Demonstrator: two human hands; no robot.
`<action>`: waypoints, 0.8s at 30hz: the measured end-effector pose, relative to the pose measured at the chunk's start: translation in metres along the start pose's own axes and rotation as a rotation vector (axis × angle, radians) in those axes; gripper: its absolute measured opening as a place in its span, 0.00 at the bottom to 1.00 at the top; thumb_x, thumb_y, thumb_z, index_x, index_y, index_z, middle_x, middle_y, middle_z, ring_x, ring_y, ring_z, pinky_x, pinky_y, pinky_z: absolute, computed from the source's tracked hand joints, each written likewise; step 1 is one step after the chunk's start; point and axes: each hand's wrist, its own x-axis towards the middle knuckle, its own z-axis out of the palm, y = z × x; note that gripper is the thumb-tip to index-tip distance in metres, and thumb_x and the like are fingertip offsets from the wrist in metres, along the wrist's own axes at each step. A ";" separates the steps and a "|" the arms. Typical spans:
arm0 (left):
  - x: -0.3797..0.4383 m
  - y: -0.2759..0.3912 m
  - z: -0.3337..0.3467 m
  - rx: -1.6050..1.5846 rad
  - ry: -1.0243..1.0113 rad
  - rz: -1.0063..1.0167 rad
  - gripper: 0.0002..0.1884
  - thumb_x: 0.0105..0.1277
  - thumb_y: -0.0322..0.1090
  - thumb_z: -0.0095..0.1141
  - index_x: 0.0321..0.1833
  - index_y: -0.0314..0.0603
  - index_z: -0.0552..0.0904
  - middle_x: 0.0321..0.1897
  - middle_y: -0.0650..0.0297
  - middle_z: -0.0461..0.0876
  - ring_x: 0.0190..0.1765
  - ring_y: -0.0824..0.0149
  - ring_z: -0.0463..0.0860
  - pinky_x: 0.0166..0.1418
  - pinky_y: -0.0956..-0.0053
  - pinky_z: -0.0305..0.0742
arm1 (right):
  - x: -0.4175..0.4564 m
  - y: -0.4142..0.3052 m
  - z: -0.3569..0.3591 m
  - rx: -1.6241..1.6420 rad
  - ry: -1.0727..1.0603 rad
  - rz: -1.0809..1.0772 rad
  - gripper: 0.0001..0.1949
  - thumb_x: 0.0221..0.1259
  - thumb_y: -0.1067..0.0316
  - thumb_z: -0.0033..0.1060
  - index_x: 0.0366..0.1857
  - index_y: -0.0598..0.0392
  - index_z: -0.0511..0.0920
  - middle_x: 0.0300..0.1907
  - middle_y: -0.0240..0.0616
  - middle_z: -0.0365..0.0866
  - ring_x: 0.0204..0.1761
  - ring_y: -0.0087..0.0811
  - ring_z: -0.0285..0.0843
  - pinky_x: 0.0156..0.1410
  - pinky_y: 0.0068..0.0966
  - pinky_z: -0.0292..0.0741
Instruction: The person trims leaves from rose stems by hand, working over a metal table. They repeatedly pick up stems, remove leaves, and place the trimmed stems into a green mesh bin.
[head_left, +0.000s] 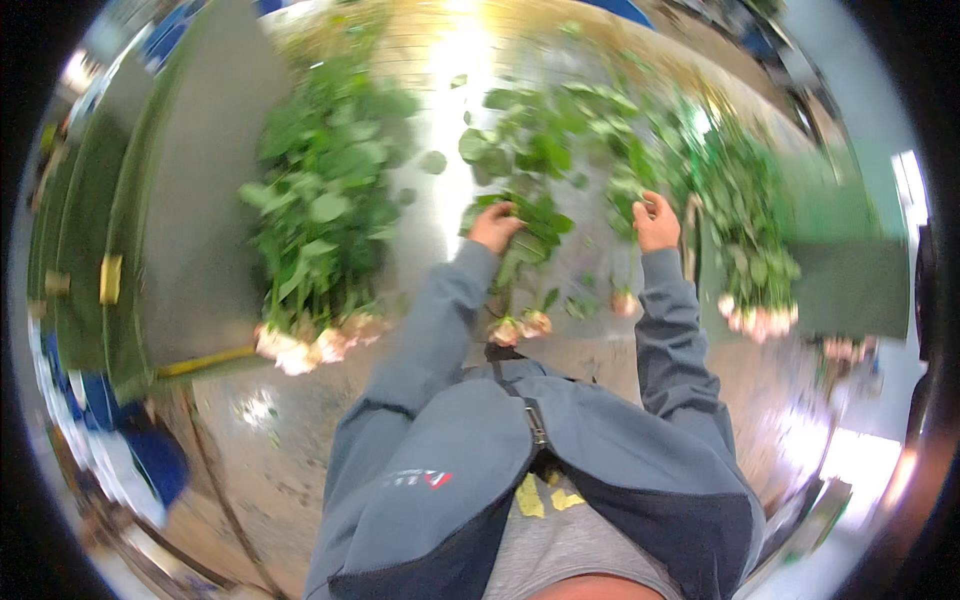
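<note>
Pale pink roses with long leafy stems lie on a metal table (442, 187), their blooms towards me. My left hand (496, 227) is at the leaves of the middle roses (521, 324); blur and leaves hide whether its fingers grip a stem. My right hand (655, 222) is raised by the leaves of a single rose (625, 303), thumb and fingers close together; whether a stem is between them cannot be told. To the left lies a large bunch of roses (322, 202), and to the right another bunch (757, 247).
A grey panel with green edging (202, 187) stands at the left. Green sheeting (847, 285) lies at the right, with more pink blooms (847, 347) below it. Loose leaves (433, 162) are scattered on the table. The floor (300, 420) shows below the table's near edge.
</note>
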 end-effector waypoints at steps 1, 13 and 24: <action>-0.004 0.009 0.009 -0.055 -0.009 -0.083 0.23 0.58 0.25 0.50 0.58 0.29 0.66 0.45 0.52 0.77 0.46 0.63 0.77 0.50 0.73 0.73 | -0.010 0.032 -0.012 -0.235 0.056 -0.032 0.22 0.53 0.57 0.57 0.50 0.57 0.71 0.36 0.45 0.80 0.37 0.38 0.78 0.41 0.31 0.74; 0.003 0.002 0.055 0.357 0.060 -0.032 0.30 0.55 0.31 0.56 0.60 0.32 0.61 0.47 0.52 0.74 0.45 0.66 0.77 0.48 0.74 0.72 | -0.105 0.019 0.066 0.177 -0.182 -0.055 0.12 0.45 0.65 0.58 0.31 0.59 0.71 0.25 0.47 0.76 0.29 0.46 0.76 0.35 0.34 0.72; -0.001 -0.008 0.083 0.543 0.122 0.129 0.28 0.53 0.33 0.60 0.56 0.31 0.66 0.46 0.56 0.76 0.47 0.66 0.75 0.50 0.74 0.70 | -0.095 0.007 0.065 0.179 -0.311 -0.055 0.16 0.48 0.63 0.54 0.41 0.58 0.71 0.30 0.51 0.78 0.35 0.51 0.75 0.40 0.40 0.71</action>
